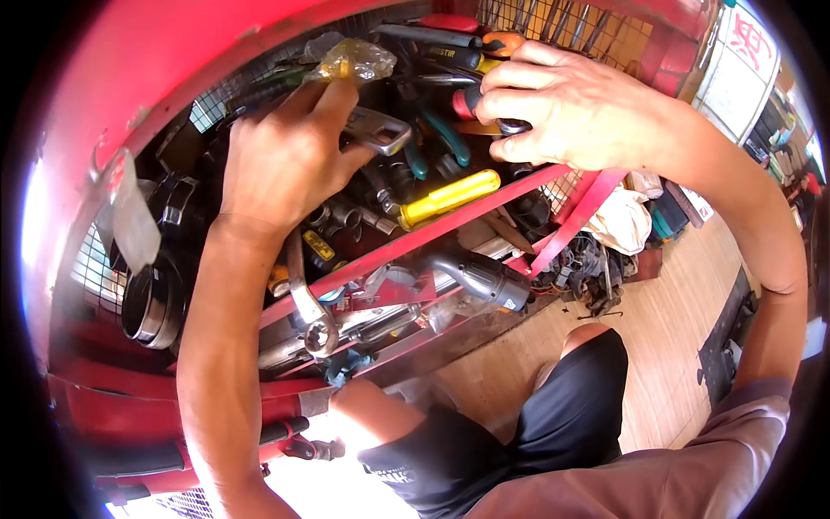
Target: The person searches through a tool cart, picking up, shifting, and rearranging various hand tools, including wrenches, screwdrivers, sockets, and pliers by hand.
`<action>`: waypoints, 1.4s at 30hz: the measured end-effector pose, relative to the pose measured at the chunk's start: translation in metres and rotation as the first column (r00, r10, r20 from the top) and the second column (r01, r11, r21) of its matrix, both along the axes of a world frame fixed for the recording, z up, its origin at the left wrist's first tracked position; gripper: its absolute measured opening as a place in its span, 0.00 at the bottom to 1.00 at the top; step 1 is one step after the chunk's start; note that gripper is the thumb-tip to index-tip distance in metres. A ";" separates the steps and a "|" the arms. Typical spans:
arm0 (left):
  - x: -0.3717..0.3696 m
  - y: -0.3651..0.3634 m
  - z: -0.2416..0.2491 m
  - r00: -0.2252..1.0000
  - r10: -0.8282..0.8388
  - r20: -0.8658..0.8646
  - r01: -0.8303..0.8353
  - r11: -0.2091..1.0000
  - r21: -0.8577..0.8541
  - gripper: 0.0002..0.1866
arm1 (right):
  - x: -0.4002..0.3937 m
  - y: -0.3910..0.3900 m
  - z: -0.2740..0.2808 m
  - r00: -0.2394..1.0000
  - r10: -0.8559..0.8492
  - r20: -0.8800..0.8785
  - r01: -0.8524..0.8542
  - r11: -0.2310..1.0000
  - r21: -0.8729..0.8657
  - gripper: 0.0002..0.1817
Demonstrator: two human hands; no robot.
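Observation:
My left hand (290,156) reaches into a red tool rack, its fingers bent beside a crumpled clear plastic bag (359,60) and a metal tool with a loop-shaped end (380,131). Its fingertips are partly hidden, so a grip is unclear. My right hand (553,104) curls over the tools at the right, its fingers round a dark, red-banded object (471,99) that is mostly covered. Between and below the hands lie teal-handled pliers (445,137) and a yellow-handled screwdriver (450,197). Sockets (344,216) lie left of the yellow handle.
A red rail (424,238) crosses below the tools. A wrench (307,303) hangs over it. On the lower shelf is a dark power tool (480,278). Black rings (156,303) hang at the left. Wires and parts (596,272) lie on the floor at the right.

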State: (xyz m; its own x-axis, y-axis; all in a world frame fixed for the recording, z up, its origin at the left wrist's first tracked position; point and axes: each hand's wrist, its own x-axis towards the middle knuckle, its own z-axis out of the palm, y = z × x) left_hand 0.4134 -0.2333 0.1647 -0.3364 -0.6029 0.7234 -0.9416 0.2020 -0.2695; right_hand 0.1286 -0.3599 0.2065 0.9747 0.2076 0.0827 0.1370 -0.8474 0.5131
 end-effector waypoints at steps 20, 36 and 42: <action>0.004 0.016 0.012 0.955 -0.106 -0.276 0.207 0.906 0.368 0.21 | 0.043 0.005 0.019 0.823 -0.497 0.275 0.277 0.773 0.570 0.21; 0.004 0.101 -0.023 0.862 0.116 -0.494 -0.203 0.971 -0.125 0.11 | 0.212 0.011 0.015 0.663 -0.722 -0.197 0.625 0.390 0.677 0.32; 0.007 0.101 -0.025 0.798 0.162 -0.581 -0.349 0.909 -0.227 0.14 | 0.217 -0.032 -0.012 0.892 -0.448 0.057 0.289 0.662 0.691 0.21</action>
State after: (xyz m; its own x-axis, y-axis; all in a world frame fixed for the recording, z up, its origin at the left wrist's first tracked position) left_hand 0.4202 -0.1320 0.1401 0.2975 -0.3251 0.8977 -0.9543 -0.0720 0.2902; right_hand 0.3456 -0.3918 0.1947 0.9008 -0.3491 0.2582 -0.3010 -0.9306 -0.2082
